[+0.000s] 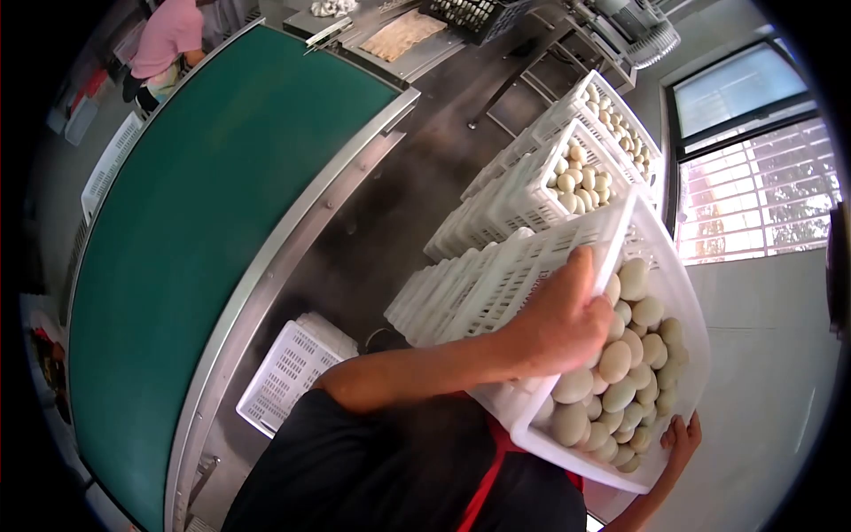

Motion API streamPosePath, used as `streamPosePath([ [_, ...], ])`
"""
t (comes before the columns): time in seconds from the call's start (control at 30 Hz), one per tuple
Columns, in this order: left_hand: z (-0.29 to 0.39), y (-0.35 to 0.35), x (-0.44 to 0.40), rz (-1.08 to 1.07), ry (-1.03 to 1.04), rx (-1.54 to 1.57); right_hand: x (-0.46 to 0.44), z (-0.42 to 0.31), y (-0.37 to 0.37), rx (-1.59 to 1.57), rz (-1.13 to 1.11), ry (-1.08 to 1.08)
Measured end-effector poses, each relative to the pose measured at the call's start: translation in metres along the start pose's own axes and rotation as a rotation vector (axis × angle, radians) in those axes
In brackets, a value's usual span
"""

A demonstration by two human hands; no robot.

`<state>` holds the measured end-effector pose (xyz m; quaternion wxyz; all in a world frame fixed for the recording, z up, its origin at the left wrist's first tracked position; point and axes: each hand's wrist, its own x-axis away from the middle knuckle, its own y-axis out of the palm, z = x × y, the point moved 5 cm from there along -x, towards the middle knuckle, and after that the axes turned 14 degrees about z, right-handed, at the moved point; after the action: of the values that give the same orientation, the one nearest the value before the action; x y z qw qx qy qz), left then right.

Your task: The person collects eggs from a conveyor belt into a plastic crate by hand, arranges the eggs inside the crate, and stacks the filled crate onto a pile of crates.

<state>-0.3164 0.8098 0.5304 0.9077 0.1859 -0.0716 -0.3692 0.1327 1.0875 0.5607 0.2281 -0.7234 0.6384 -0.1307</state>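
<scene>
A white plastic crate (694,293) full of pale, greenish-white eggs (634,363) is right in front of my body, at the top of a stack of white crates (443,288). It looks tilted in this view; whether it rests on the stack I cannot tell. My left hand (567,319) is closed around the near-left rim, thumb upward. On the opposite side, my right hand (681,441) grips the rim with its fingertips over the edge; the rest of that hand is partly hidden behind the crate wall.
More stacked crates of eggs (581,182) stand beyond. A green conveyor belt (213,195) with a metal edge runs along the left. White crates (297,368) sit on the floor beside it. A person in pink (168,40) is across the belt. A wall and window (753,177) border the right.
</scene>
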Motion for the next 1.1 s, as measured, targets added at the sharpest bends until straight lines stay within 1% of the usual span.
streamPosePath([
  [0.1, -0.002, -0.006, -0.002, 0.034, -0.037, -0.078, -0.019, -0.013, 0.014, -0.063, -0.080, 0.027],
  [0.2, -0.006, -0.006, -0.002, 0.059, -0.003, -0.090, -0.020, -0.001, 0.005, -0.055, -0.040, 0.079],
  [0.27, -0.005, -0.004, -0.003, 0.086, 0.036, -0.044, -0.014, -0.009, 0.010, -0.095, 0.018, 0.088],
  [0.37, 0.001, -0.004, -0.004, 0.070, 0.053, 0.060, -0.017, -0.007, 0.007, -0.054, -0.008, 0.068],
  [0.4, 0.002, -0.003, -0.003, 0.007, -0.073, 0.035, -0.020, -0.002, 0.008, -0.065, -0.025, 0.074],
  [0.57, 0.004, -0.003, -0.005, 0.043, 0.021, 0.012, -0.023, -0.002, 0.009, -0.046, -0.030, 0.061],
  [0.63, 0.009, -0.004, -0.006, 0.065, 0.048, -0.057, -0.023, -0.001, 0.008, -0.055, -0.042, 0.052],
  [0.67, 0.015, -0.003, 0.001, 0.040, -0.039, -0.149, -0.026, 0.003, 0.007, -0.079, -0.053, 0.064],
  [0.7, 0.013, -0.001, 0.001, 0.033, -0.014, -0.110, -0.029, 0.008, 0.005, -0.106, -0.063, 0.073],
  [0.73, 0.012, 0.002, 0.003, 0.082, -0.009, -0.055, -0.034, 0.011, 0.005, -0.138, -0.075, 0.079],
  [0.77, 0.013, 0.004, 0.006, 0.130, -0.002, 0.003, -0.036, 0.012, 0.006, -0.148, -0.075, 0.064],
  [0.8, 0.018, 0.005, 0.012, 0.189, 0.016, -0.029, -0.035, 0.012, 0.008, -0.158, -0.073, 0.051],
  [0.83, 0.016, 0.004, 0.008, 0.099, 0.018, 0.018, -0.033, 0.011, 0.009, -0.164, -0.069, 0.038],
  [0.9, 0.013, -0.006, -0.003, -0.075, 0.041, -0.108, -0.011, -0.015, 0.022, -0.077, -0.056, -0.053],
  [0.97, 0.009, -0.008, -0.008, -0.033, 0.052, -0.099, -0.008, -0.017, 0.021, -0.065, -0.059, -0.096],
  [1.03, 0.015, -0.005, 0.004, -0.029, 0.055, -0.132, -0.016, -0.010, 0.015, 0.006, -0.005, -0.225],
  [1.1, 0.009, -0.013, -0.001, 0.006, 0.022, -0.129, -0.026, -0.002, 0.014, 0.041, -0.039, -0.399],
])
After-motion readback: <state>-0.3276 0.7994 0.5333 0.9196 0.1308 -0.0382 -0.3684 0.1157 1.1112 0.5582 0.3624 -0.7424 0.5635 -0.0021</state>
